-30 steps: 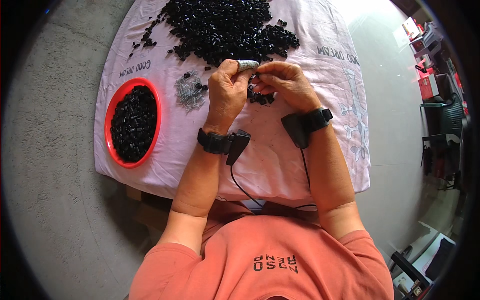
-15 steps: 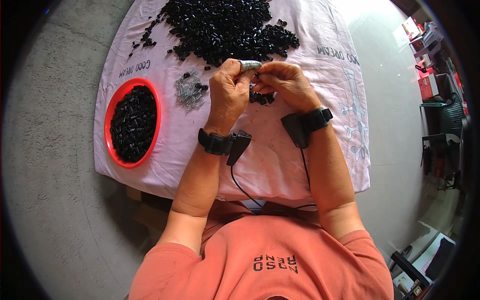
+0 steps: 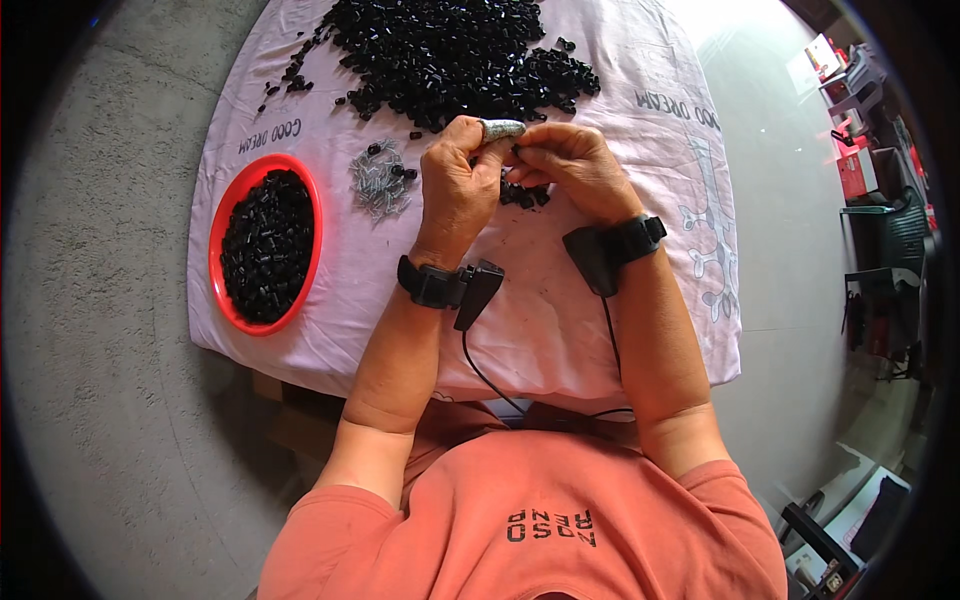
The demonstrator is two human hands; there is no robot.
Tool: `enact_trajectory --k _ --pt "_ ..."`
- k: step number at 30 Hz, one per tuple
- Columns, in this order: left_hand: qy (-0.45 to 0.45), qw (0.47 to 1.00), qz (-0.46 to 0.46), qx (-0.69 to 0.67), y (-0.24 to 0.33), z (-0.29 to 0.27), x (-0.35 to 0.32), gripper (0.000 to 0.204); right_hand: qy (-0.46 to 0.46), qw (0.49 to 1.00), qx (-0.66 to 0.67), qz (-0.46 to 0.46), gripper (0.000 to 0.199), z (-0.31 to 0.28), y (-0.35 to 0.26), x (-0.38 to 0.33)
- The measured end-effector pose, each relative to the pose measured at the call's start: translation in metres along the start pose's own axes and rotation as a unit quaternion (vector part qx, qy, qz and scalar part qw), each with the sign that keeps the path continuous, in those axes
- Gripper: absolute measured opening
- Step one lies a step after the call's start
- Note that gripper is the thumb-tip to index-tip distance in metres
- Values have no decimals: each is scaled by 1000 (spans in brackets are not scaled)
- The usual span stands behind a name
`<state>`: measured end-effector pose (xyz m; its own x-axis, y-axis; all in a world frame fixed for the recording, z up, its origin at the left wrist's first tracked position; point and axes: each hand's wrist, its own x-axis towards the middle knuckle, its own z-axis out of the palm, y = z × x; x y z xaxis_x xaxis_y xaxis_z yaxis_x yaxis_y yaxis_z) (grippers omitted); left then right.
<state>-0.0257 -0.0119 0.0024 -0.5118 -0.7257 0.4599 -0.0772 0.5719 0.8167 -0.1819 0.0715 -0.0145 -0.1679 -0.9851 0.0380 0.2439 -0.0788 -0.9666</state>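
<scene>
My left hand (image 3: 460, 182) and my right hand (image 3: 582, 172) meet over the cloth, fingertips together. Between them a small black plastic piece (image 3: 516, 150) shows, pinched by my right thumb and forefinger. My left fingers are closed too, but what they hold is mostly hidden. A greyish wrap (image 3: 503, 130) covers one left finger. Just below the fingers lies a small group of black pieces (image 3: 528, 196). Left of my left hand is a pile of thin clear pins (image 3: 380, 185), with a few black pieces on it.
A large heap of black plastic pieces (image 3: 440, 60) covers the far part of the table. A red basin (image 3: 316, 245) full of black pieces stands at the left on the pink cloth (image 3: 540, 330). Cables hang from both wrist devices. A green chair (image 3: 905, 235) is at the far right.
Both hands stay in almost the same place. The right fingertips have shifted very slightly around the small black piece.
</scene>
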Motion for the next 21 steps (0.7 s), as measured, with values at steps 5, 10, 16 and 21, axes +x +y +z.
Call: enact_trajectory --k 5,10,16,21 --pt "-6 999 -22 -44 -4 1 0 7 -1 1000 5 -6 18 -1 2 1" --pt "-9 993 -62 -95 -2 1 -1 7 -2 1000 16 5 19 0 -1 0" --pt "-8 983 -86 -159 0 4 -1 7 1 1000 13 10 19 0 -1 1" --pt "10 994 -48 -102 1 5 0 5 -14 999 35 -6 19 -2 2 1"
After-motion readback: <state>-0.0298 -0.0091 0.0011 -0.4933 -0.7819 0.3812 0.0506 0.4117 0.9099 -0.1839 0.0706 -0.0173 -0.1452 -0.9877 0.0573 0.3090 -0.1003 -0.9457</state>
